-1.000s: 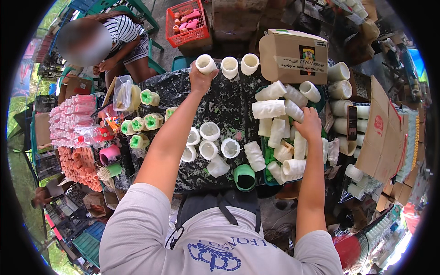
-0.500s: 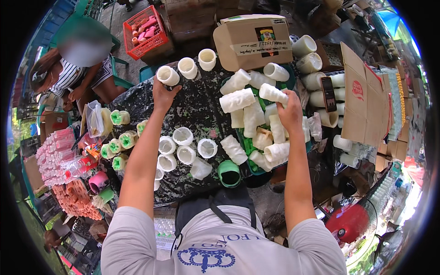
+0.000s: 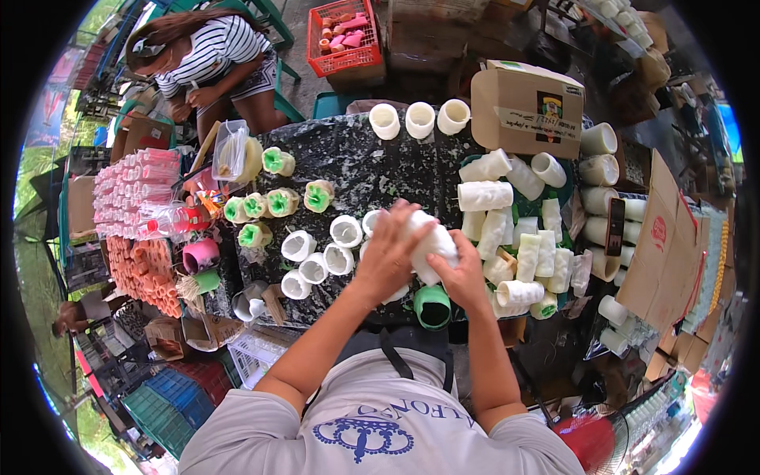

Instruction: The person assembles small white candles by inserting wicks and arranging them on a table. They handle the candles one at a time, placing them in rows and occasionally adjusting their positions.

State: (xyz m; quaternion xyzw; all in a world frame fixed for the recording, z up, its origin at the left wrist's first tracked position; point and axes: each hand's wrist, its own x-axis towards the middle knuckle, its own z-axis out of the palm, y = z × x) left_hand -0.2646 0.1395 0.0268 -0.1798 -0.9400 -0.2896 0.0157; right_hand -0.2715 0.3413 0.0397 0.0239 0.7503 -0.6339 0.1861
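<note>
In front of my body, over the table's near part, both hands are around a white, bumpy, wax-like cylinder [image 3: 437, 247]. My left hand [image 3: 381, 257] lies along its left side, with long fingers slightly blurred. My right hand [image 3: 465, 277] grips it from the right, the thumb pressed on its face. Several hollow white cups [image 3: 313, 267] stand to the left, some partly hidden by my left hand. Just below the hands sits a green cup [image 3: 431, 294]. A pile of white bumpy cylinders [image 3: 485, 196] lies to the right.
Three white cups [image 3: 420, 120] line the table's far edge beside a cardboard box [image 3: 526, 111]. Green-centred pieces [image 3: 281, 203] and pink stacks [image 3: 131, 190] are on the left. A person in a striped top [image 3: 214, 51] sits far left. A phone [image 3: 614, 226] stands at right.
My left hand has left the far row of cups and come back toward me. My right hand has brought a white cylinder from the pile to meet it. The view has shifted.
</note>
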